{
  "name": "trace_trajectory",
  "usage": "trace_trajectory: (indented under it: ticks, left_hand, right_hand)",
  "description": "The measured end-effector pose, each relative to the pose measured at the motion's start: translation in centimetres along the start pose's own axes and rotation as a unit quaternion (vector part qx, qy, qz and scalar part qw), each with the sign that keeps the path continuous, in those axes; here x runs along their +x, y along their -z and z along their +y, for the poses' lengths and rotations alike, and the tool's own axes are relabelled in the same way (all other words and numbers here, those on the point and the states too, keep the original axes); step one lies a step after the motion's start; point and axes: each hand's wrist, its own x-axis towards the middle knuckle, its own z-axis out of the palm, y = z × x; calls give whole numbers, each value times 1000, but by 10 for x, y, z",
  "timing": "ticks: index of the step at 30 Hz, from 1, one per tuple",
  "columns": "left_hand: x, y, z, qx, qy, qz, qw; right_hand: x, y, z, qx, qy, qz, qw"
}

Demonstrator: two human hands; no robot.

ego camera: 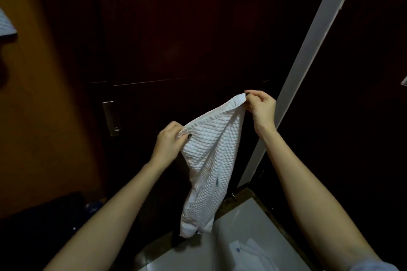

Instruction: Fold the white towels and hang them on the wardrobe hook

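Note:
A white waffle-textured towel hangs in the air in front of a dark wooden wardrobe door. My left hand pinches one upper corner of it, lower and to the left. My right hand pinches the other upper corner, higher and to the right. The top hem stretches slanted between both hands and the rest drapes down in loose folds. No hook shows in the dim light.
A metal door handle sits on the wardrobe at left. A pale vertical strip runs up at right. More white cloth lies on the light floor below. A dark object stands at lower left beside an orange wall.

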Motion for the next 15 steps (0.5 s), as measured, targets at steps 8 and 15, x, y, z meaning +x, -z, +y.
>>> trace_trajectory:
  ticks: [8,15]
  left_hand:
    - [26,19,6,-175,128,-4,976]
    - [50,30,10,-180,139,-39,973]
  right_hand:
    - [3,29,15,-44,-5,-65,997]
    - [7,53,43,-226,-4,-152,962]
